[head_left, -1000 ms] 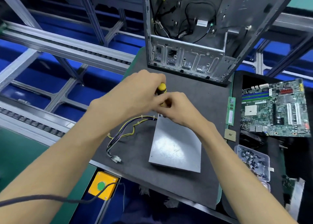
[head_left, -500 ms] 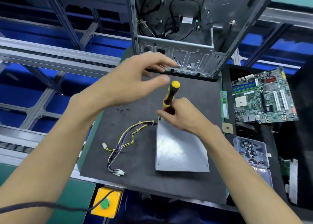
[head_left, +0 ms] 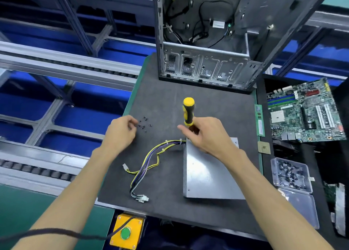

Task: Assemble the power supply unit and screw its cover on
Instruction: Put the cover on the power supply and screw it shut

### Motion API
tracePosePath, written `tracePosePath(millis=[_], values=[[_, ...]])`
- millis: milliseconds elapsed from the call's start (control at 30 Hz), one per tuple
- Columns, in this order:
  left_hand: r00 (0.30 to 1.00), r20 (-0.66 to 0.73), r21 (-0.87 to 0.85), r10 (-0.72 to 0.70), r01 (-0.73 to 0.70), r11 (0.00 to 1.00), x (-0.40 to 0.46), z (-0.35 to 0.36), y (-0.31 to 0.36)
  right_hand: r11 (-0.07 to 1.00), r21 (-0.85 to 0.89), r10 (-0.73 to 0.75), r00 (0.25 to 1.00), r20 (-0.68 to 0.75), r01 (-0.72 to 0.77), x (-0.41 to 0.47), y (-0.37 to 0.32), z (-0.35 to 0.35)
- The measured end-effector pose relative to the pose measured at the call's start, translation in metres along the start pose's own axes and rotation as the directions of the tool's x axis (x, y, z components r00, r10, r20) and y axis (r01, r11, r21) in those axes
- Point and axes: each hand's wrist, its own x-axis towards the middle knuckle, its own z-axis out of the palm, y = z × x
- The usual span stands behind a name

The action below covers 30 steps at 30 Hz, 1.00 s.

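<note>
With the cover (head_left: 205, 172) on, my right hand (head_left: 205, 136) gripped the screwdriver (head_left: 188, 111) upright at its far-left corner while my left hand (head_left: 120, 132) pinched at the loose screws (head_left: 144, 124), more fastening apparently remaining.

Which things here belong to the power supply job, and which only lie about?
Job: power supply, screwdriver in right hand, loose screws by left hand.
Lying about: case, motherboard, RAM stick, CPU, screw box.

Bare metal and plastic on a matt mat

The flat grey sheet-metal power supply box (head_left: 207, 172) has a dull brushed sheen; the dark grey work mat (head_left: 166, 98) beneath looks matt and finely grained; the yellow-and-black screwdriver handle (head_left: 188, 111) is smooth, glossy plastic; the far computer case (head_left: 205, 68) is unpainted stamped steel.
</note>
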Motion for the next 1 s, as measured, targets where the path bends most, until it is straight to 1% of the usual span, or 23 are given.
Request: tracePosePath(millis=[100,200,233,300,367,433,567,600,667,733,833,867,900,933,967,1000], values=[[1.0,-0.019,-0.006,0.017,-0.017,1.0,0.005,0.006,0.0,0.996,0.038,0.079,0.997,0.01,-0.079,-0.004,0.003,0.0],[0.998,-0.055,0.015,0.012,-0.011,1.0,0.012,0.009,0.004,0.996,0.034,0.085,0.995,0.044,-0.087,-0.006,0.004,0.002],[0.997,-0.071,0.029,0.012,-0.01,1.0,0.014,0.01,0.005,0.993,0.024,0.115,0.991,0.066,-0.117,-0.004,0.004,0.002],[0.995,-0.095,0.056,0.016,-0.011,0.998,0.019,0.013,0.007,0.976,-0.03,0.218,0.967,0.134,-0.216,0.0,0.005,0.0],[0.995,-0.095,0.072,0.03,-0.023,0.997,0.023,0.016,0.011,0.955,-0.115,0.292,0.937,0.193,-0.274,0.004,0.006,-0.004],[0.995,-0.088,0.08,0.052,-0.045,0.996,0.027,0.018,0.015,0.945,-0.176,0.311,0.923,0.225,-0.275,0.006,0.004,-0.007],[0.993,-0.082,0.099,0.088,-0.079,0.992,0.036,0.02,0.02,0.947,-0.225,0.284,0.925,0.254,-0.23,0.008,0.003,-0.009],[0.993,-0.083,0.106,0.088,-0.079,0.991,0.038,0.021,0.02,0.951,-0.208,0.278,0.928,0.25,-0.229,0.007,0.003,-0.009],[0.993,-0.08,0.116,0.085,-0.076,0.99,0.042,0.021,0.019,0.965,-0.07,0.262,0.941,0.213,-0.253,0.005,0.004,-0.012],[0.992,-0.077,0.12,0.098,-0.088,0.989,0.045,0.021,0.017,0.948,0.139,0.266,0.953,0.143,-0.285,0.003,0.008,-0.015],[0.989,-0.09,0.098,0.116,-0.107,0.989,0.046,0.018,0.017,0.831,0.436,0.356,0.933,0.058,-0.345,0.002,0.014,-0.021],[0.988,-0.106,0.042,0.114,-0.11,0.993,0.044,0.017,0.019,0.778,0.508,0.401,0.915,0.052,-0.37,0.002,0.015,-0.023],[0.988,-0.12,-0.058,0.102,-0.11,0.992,0.042,0.014,0.023,0.718,0.575,0.447,0.893,0.052,-0.393,0.002,0.015,-0.025],[0.99,-0.119,-0.201,0.082,-0.105,0.974,0.039,0.012,0.03,0.648,0.642,0.49,0.87,0.061,-0.41,0.003,0.015,-0.026],[0.994,-0.09,-0.366,0.061,-0.09,0.926,0.032,0.008,0.039,0.572,0.706,0.523,0.849,0.079,-0.418,0.003,0.015,-0.027],[0.998,-0.036,-0.53,0.053,-0.064,0.845,0.023,0.003,0.051,0.483,0.77,0.542,0.833,0.11,-0.416,0.003,0.014,-0.028]])
